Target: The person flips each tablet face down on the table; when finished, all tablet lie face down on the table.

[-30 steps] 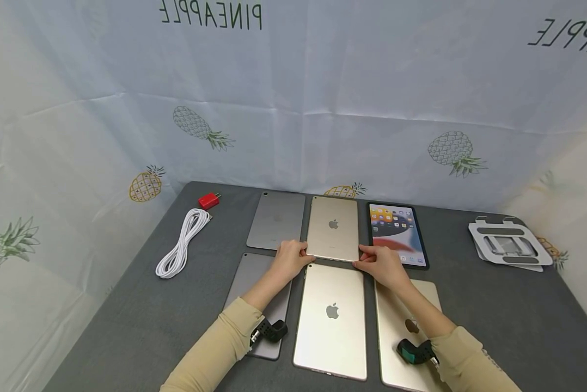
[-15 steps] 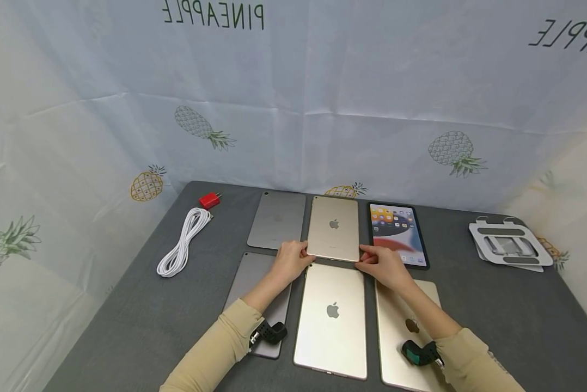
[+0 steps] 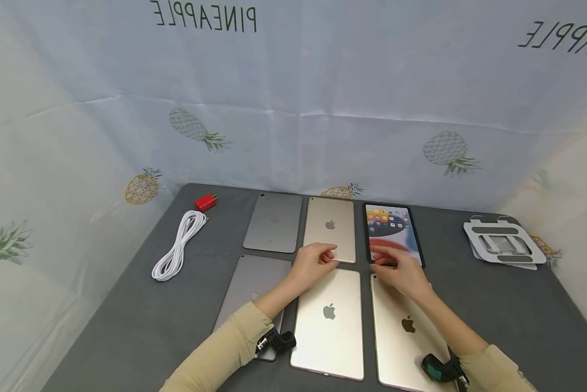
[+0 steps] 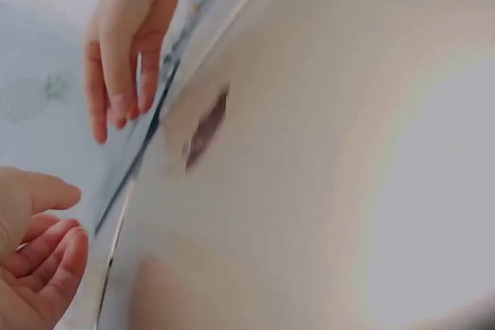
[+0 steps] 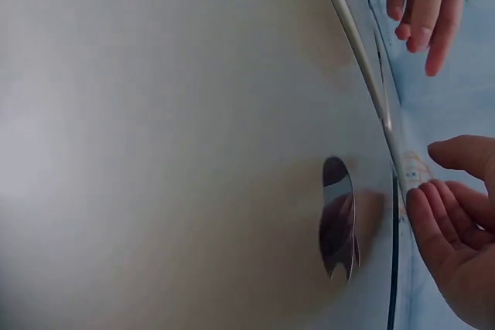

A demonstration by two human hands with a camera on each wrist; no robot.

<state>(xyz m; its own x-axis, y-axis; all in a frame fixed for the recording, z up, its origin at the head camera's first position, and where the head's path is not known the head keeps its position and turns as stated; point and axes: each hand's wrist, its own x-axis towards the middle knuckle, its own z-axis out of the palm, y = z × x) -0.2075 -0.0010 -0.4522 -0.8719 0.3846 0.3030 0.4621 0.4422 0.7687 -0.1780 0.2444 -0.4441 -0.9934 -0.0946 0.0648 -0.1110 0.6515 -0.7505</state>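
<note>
Several tablets lie flat in two rows on the dark grey table. My left hand (image 3: 313, 267) hovers over the gap between the upper gold tablet (image 3: 330, 218) and the lower middle gold tablet (image 3: 329, 340). Its thumb and loosely bent fingers are apart, with nothing between them in the left wrist view. Over the lower edge of the screen-up tablet (image 3: 392, 220) and the top of the lower right gold tablet (image 3: 396, 337) is my right hand (image 3: 401, 272). Its thumb also stands apart from the relaxed fingers, which hold nothing. The forearms partly cover the lower tablets.
Two grey tablets, the upper one (image 3: 274, 223) and the lower one (image 3: 249, 277), lie at the left. Beyond them are a coiled white cable (image 3: 178, 247) and a red charger plug (image 3: 206, 203). A folded white stand (image 3: 506, 245) lies far right. A pineapple-print curtain (image 3: 293, 147) hangs behind.
Both hands have let go of the upper gold tablet's lower corners and moved right. That tablet stays in place in the upper row. The head view has shifted slightly.
</note>
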